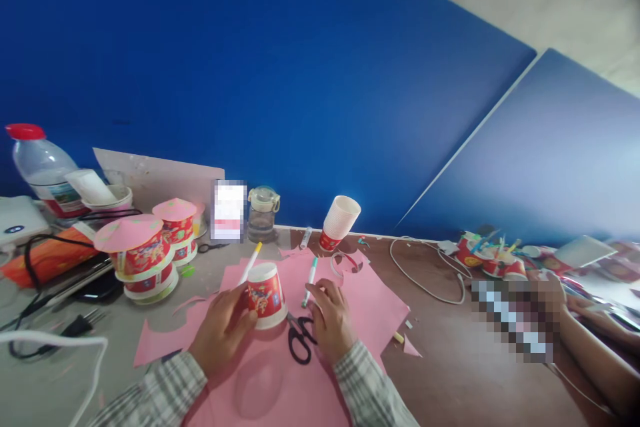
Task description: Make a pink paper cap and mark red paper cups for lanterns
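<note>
My left hand (220,327) is wrapped round the left side of a red and white paper cup (267,300), which stands upside down on pink paper (305,387). With bent fingers my right hand (331,320) pinches a white marker with green ends (313,273), just right of the cup. Black-handled scissors (300,347) lie between the two hands, their blades partly hidden by the cup. Behind the cup is a white marker with a yellow end (251,263).
At left stand cup models with pink cone roofs (133,240), a bottle (43,167) and cables. A stack of paper cups (341,219) leans near the blue partition (300,80), beside a lidded water jar (263,217). At right, another person's arm (590,347) holds a blurred-out device.
</note>
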{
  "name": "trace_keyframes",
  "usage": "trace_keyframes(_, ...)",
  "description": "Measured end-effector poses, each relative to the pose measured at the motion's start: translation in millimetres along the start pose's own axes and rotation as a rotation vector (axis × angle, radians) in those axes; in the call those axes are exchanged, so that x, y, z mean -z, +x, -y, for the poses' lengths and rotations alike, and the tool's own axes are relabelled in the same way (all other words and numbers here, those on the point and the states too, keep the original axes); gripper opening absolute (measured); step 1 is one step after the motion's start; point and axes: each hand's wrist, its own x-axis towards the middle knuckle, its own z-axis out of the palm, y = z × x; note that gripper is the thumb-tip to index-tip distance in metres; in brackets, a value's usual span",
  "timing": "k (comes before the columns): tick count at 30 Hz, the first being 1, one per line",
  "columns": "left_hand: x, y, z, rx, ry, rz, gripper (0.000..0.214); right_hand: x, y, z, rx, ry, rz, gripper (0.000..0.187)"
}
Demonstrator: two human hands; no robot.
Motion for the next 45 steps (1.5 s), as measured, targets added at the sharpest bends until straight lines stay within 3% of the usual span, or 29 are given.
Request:
trace_keyframes(5,0.3,-1.1,7.5,0.0,-0.177,0.081,0.043,-13.3,7.8,-15.8,-0.003,-0.067,0.038,0.035)
trace_keyframes(13,-2.5,-1.7,14.0,-0.046,-0.165,0.101,0.045,-12.0,2.2,-22.8,-0.013,-0.105,0.022,0.023)
trace_keyframes(21,-5.0,-6.3,14.2,-0.18,-0.001,0.009,0.04,-13.2,1.7,-28.7,0.039,-0.071,-0.008,0.018)
trace_keyframes(26,0.4,5.5,9.5,-0.235,0.248,-0.137,0.033,-15.3,0.5,-30.6,0.062,-0.047,-0.02,0.021)
trace_keyframes(30,-2.4,10.3,11.1,-0.203,0.546,-0.094,0.033,-15.1,0.5,-30.3,0.071,-0.035,-0.026,0.022)
trace_keyframes(33,-4.3,10.2,11.6,-0.186,0.575,-0.083,0.028,-14.2,0.7,-29.7,0.065,-0.029,-0.031,0.022)
trace_keyframes(38,10.8,17.2,8.0,-0.127,0.342,-0.244,0.013,-13.7,0.4,-29.0,0.058,0.007,-0.042,0.022)
trace_keyframes(45,44.1,24.9,-1.1,0.017,0.184,-0.528,0.024,-10.5,3.7,-26.0,0.0,0.157,-0.153,0.024)
